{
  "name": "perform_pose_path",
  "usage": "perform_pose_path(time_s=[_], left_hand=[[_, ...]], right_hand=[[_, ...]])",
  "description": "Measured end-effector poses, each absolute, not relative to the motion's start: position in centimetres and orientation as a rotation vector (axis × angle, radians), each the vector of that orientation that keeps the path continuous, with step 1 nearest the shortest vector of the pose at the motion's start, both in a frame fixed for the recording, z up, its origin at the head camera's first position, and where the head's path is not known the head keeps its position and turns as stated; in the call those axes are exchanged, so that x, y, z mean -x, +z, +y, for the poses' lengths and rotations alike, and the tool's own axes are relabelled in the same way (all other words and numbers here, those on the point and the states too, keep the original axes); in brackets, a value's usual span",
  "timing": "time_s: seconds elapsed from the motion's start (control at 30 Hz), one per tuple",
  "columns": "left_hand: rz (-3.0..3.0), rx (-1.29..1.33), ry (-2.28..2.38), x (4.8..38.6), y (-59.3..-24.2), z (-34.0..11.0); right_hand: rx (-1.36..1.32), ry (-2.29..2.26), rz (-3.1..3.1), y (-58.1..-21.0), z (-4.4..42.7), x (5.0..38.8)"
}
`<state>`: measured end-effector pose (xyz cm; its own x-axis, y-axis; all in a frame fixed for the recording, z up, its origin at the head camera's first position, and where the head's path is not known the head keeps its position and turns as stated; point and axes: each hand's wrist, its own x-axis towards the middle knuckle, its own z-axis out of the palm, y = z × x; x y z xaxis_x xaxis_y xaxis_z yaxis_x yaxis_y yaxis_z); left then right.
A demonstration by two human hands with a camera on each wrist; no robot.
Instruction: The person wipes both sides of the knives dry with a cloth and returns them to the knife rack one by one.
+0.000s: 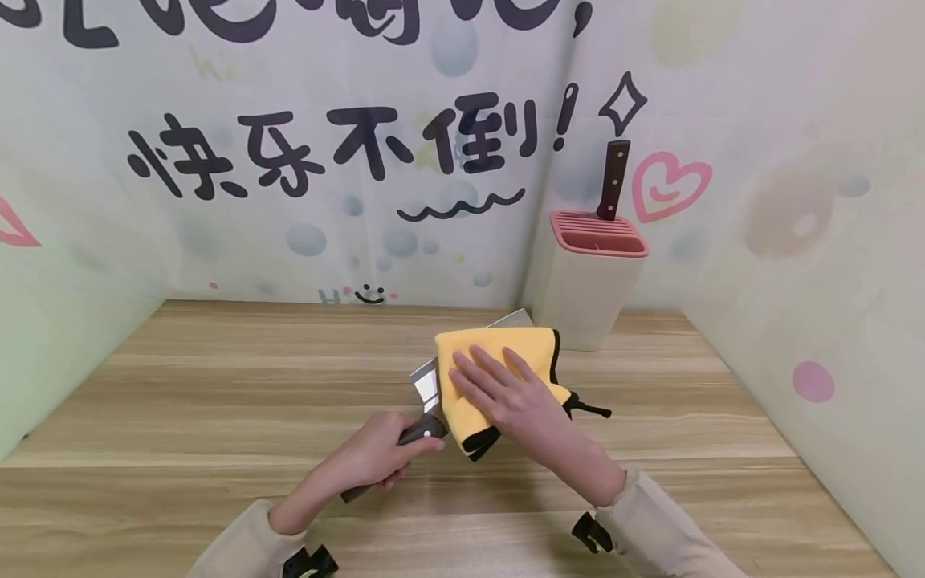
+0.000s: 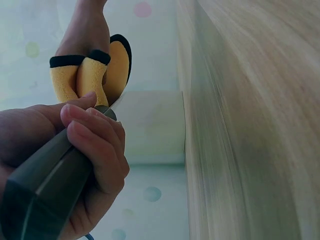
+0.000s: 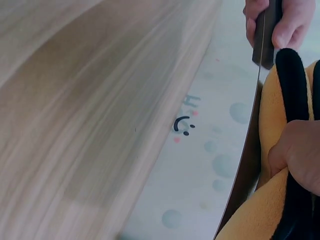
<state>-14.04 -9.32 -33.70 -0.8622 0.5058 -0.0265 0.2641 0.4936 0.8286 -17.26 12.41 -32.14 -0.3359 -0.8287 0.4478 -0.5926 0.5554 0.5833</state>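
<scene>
My left hand [image 1: 379, 449] grips the dark handle of a broad-bladed kitchen knife [image 1: 429, 388], its fingers curled round it in the left wrist view. A yellow cloth [image 1: 531, 341] with black edging lies folded over most of the blade; parts of the metal show at its left side and top. My right hand [image 1: 516, 405] holds the cloth against the blade, fingers spread over its upper face. In the right wrist view a thumb or finger presses into the cloth folds, and the blade shows nearly edge-on beside the cloth. The knife is held above the table.
Behind the cloth, at the table's back right, stands a white knife block [image 1: 588, 297] with a pink slotted top. A brown-handled knife [image 1: 614, 181] stands upright in it. The wood-grain table [image 1: 238, 385] meets printed wall sheets at the back and sides.
</scene>
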Motion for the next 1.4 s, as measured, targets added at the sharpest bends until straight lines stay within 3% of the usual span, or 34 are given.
perform_pose_path(time_s=[0.53,1.4], left_hand=[[2.456,-0.636,1.332,14.0,-33.5,-9.4],[2.504,-0.604,1.320,13.8,-33.6,-9.9]], right_hand=[[-1.248,-0.438,-2.030,-32.1,12.7,16.8],[-0.915,-0.166,-2.280,-32.2,16.0,19.2]])
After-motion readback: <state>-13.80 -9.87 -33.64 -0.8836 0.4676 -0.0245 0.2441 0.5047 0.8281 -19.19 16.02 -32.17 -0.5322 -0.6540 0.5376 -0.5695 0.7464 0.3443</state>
